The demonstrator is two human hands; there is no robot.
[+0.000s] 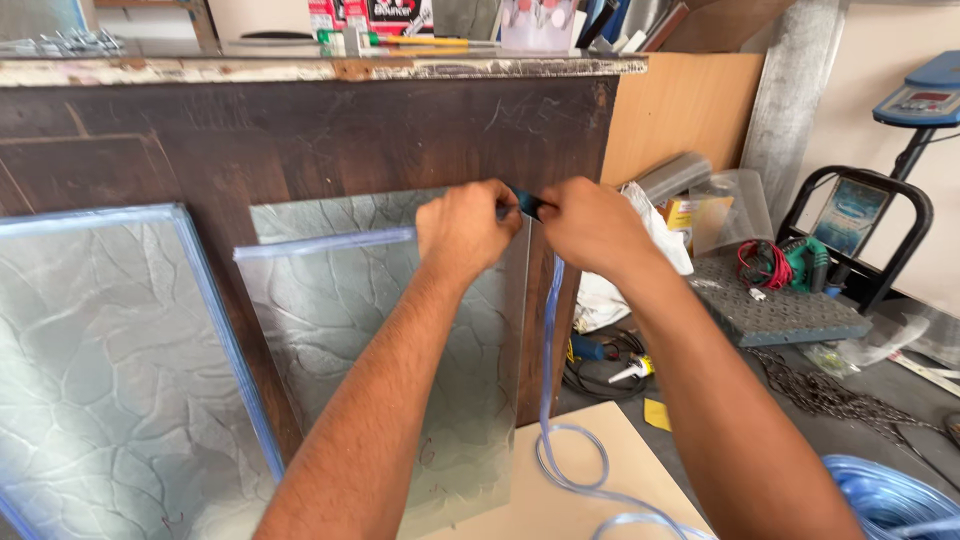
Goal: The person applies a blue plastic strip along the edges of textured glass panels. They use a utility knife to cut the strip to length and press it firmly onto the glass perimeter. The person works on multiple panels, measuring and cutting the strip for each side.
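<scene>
Both forearms are stretched forward and upward from the bottom of the view, converging at the top right corner of a textured glass pane that is leaned upright against a dark wooden panel. The left hand is held with its back to the camera, its fingers curled tightly down over the pane's top edge, where a clear bluish edging strip is pressed onto the glass; the strip is seen running leftward along the top edge from under this hand. The right hand is set just beside the left, nearly touching it, with its fingers pinched shut on a small dark tool that shows between the two hands at the pane's corner. What kind of tool it is cannot be told, since only a short dark blue end is visible. From below the right hand the loose part of the strip is hung straight down beside the pane's right edge, then is looped on a pale board lying on the floor, with more of it gathered in a coil at the lower right. A second pane with the same edging is leaned to the left.
</scene>
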